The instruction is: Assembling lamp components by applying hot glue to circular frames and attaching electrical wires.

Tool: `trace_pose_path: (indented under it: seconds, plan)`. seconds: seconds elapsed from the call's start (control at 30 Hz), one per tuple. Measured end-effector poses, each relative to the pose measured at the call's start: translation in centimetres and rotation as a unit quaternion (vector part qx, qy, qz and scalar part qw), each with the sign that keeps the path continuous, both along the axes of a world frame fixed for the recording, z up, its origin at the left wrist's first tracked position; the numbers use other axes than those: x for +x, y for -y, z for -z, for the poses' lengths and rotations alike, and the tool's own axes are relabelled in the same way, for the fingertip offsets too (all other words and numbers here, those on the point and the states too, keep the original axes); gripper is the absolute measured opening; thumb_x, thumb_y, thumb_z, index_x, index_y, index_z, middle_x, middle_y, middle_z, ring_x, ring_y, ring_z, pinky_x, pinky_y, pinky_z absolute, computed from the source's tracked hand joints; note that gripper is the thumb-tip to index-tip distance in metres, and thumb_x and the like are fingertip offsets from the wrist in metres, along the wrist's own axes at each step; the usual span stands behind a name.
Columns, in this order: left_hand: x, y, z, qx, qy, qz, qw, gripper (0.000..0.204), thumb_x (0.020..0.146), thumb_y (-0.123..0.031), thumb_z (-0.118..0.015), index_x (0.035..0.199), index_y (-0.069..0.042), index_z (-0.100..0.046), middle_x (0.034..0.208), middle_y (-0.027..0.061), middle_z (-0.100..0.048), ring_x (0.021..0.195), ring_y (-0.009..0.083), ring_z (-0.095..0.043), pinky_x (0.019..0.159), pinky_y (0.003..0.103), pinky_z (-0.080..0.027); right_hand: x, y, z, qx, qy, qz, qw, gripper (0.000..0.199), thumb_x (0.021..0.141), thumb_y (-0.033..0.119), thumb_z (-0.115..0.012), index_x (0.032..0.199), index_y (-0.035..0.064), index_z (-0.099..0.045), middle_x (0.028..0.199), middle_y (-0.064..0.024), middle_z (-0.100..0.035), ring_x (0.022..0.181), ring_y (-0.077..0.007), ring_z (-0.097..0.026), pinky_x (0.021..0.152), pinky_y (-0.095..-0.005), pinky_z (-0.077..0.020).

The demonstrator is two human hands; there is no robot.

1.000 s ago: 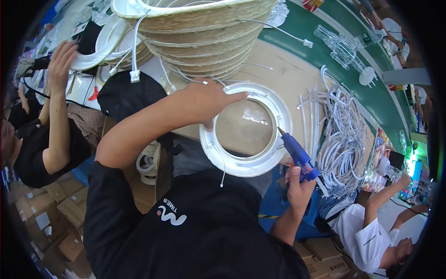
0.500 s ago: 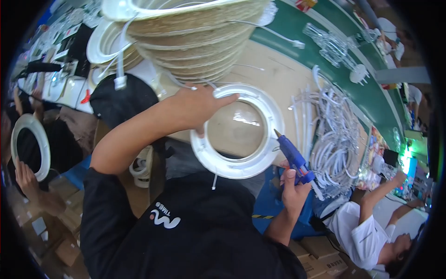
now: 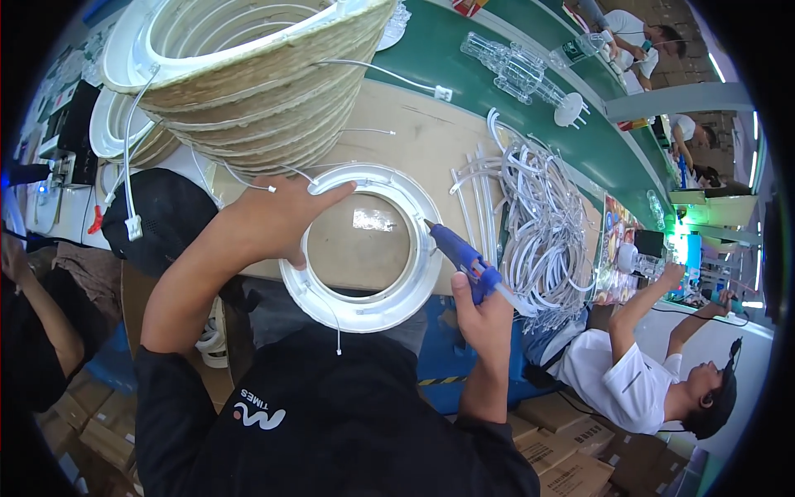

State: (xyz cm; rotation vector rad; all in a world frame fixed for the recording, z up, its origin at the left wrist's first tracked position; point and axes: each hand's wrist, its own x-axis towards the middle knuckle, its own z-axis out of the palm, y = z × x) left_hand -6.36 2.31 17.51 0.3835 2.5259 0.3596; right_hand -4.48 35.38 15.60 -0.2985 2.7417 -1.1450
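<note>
A white plastic ring (image 3: 360,316) with a wide centre hole is held over the table edge, just in front of me. My left hand (image 3: 277,217) grips its left side, thumb and fingers closed around the rim. In my right hand (image 3: 487,321) is a blue glue gun (image 3: 465,258), its body wrapped by my fingers. The gun's nozzle meets or hovers close over the ring's right inner side; contact is hard to make out. A thin white cable with a small plug hangs from the ring's near side.
Behind the ring stands a tall stack of white rings (image 3: 248,108) with trailing cables. Clear tubing (image 3: 542,232) lies heaped on the right, near clear plastic parts (image 3: 513,70). A black cap (image 3: 161,219) sits at left. Co-workers flank me, one in a white shirt (image 3: 617,369).
The whole view has shifted, so the scene appears farther left. Against the ring, the glue gun's nozzle has moved slightly toward the far side. Both hands keep their holds.
</note>
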Motion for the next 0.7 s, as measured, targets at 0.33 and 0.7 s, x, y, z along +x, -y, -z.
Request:
trace_pose_path:
  seconds: [0.33, 0.7]
  plan:
    - [3.7, 0.9, 3.1, 0.277, -0.131, -0.185, 0.934, 0.077, 0.076, -0.035, -0.084, 0.145, -0.019, -0.053, 0.102, 0.0148, -0.061, 0.092, 0.0308, -0.063, 0.085, 0.037, -0.052, -2.2, 0.9, -2.7, 0.091, 0.052, -0.013, 0.994, 0.043, 0.094, 0.04, -0.068, 0.084, -0.0007, -0.06, 0.06, -0.0118, -0.051, 0.054, -0.0252, -0.048, 0.053, -0.0379, -0.041]
    - [7.3, 2.3, 13.5, 0.507, -0.196, -0.495, 0.678, 0.025, 0.101, -0.02, -0.062, 0.118, -0.002, -0.067, 0.09, 0.0011, -0.065, 0.083, 0.0099, -0.06, 0.078, 0.026, -0.05, -2.9, 1.5, -3.0, 0.084, 0.059, -0.029, 0.994, 0.046, 0.094, 0.041, -0.068, 0.08, -0.001, -0.058, 0.061, -0.0128, -0.052, 0.053, -0.0281, -0.048, 0.053, -0.0397, -0.0412]
